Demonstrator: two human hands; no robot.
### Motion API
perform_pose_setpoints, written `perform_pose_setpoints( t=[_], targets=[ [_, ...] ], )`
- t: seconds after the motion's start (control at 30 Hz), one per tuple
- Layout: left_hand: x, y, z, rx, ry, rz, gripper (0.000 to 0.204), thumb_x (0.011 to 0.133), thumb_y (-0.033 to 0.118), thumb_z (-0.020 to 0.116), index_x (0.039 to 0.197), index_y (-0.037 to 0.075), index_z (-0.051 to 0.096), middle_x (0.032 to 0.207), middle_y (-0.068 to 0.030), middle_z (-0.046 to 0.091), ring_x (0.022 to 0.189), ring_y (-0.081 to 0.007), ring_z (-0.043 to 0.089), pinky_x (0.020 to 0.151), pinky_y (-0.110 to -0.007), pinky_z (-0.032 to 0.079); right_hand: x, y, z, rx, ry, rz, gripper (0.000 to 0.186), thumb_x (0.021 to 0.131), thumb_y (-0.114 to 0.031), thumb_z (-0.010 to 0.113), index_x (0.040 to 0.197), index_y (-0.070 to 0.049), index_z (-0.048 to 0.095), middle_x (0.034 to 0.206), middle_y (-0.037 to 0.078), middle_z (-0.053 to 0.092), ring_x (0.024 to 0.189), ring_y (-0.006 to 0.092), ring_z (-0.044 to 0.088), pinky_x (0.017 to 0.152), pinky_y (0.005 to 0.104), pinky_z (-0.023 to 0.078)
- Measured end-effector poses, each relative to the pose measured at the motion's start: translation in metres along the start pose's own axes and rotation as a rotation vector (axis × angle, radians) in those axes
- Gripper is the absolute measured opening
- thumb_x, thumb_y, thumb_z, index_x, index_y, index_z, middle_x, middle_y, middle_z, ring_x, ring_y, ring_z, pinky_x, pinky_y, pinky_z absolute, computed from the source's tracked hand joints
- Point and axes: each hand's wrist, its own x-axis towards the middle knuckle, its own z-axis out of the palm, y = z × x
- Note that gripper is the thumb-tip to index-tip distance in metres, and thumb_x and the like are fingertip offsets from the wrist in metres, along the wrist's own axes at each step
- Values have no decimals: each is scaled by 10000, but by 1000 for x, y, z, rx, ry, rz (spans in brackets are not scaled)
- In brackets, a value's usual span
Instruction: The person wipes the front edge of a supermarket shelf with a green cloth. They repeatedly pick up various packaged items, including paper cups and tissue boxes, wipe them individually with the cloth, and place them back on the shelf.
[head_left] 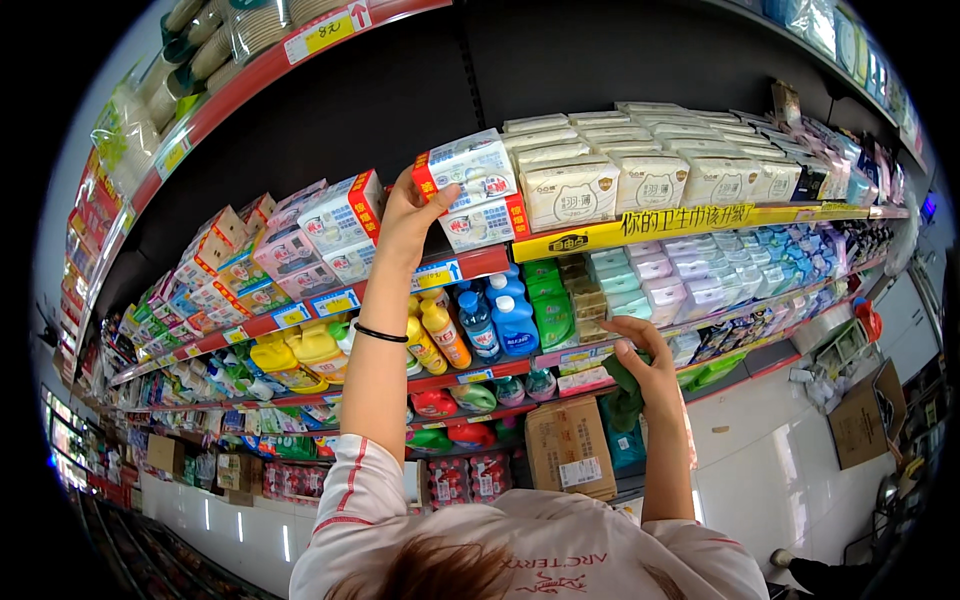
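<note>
My left hand [418, 212] grips the left end of two stacked white packs with red bands [472, 168] on the upper shelf, its thumb over their front. To their left are more white and pink packs [335, 220]; to their right, rows of cream soft packs [570, 190] above a yellow shelf strip. My right hand [645, 365] is lower, closed on a crumpled dark green cloth [625, 398], beside the small pastel packs [620, 290] and brown packs on the shelf below.
Bottles [480, 325] line the shelf under my left hand, with jugs further down. A cardboard box [568, 450] stands at the bottom shelf. At right, a box [860, 420] sits on the tiled floor [750, 470], and someone's shoe [783, 558] shows low down.
</note>
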Motion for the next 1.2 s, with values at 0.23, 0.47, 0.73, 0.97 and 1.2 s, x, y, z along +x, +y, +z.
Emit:
perform_pose_setpoints(
  t=[0.23, 0.47, 0.73, 0.97, 1.2],
  targets=[
    [-4, -3, 17, -34, -34, 26, 591, 893, 198, 749, 1377, 4, 472, 1288, -134, 612, 1233, -218, 573, 1063, -338, 443, 1, 10, 3, 28, -11, 52, 366, 921, -155, 692, 1248, -30, 586, 1228, 102, 655, 1094, 140, 600, 844, 245, 517],
    [-5, -18, 32, 38, 80, 68, 779, 859, 186, 774, 1451, -6, 305, 1257, -184, 614, 1178, -243, 618, 935, -340, 551, 3, 16, 8, 4, -26, 70, 361, 923, -165, 694, 1242, -34, 590, 1211, 97, 660, 1056, 130, 609, 823, 238, 523],
    [-2, -23, 32, 56, 53, 61, 685, 870, 206, 772, 1377, -10, 366, 1239, -170, 632, 1113, -239, 655, 921, -337, 557, -5, 18, 7, 20, 5, 87, 343, 926, -146, 677, 1232, -20, 587, 1201, 109, 666, 985, 118, 624, 787, 231, 533],
    [-11, -10, 38, 261, 272, 137, 667, 869, 234, 778, 1357, -18, 399, 1223, -168, 639, 1088, -238, 658, 907, -324, 547, -12, 13, 6, 7, 9, 92, 313, 939, -105, 643, 1234, -21, 583, 1179, 97, 679, 936, 105, 641, 788, 230, 531],
    [-61, 17, 76, -142, 364, 212, 577, 967, 366, 653, 1348, -34, 486, 1318, -141, 577, 1189, -202, 571, 1007, -340, 444, -2, -2, 26, -196, -47, -116, 483, 875, -172, 722, 1301, -16, 555, 1264, 118, 637, 1187, 193, 576, 949, 299, 475]
  ],
)
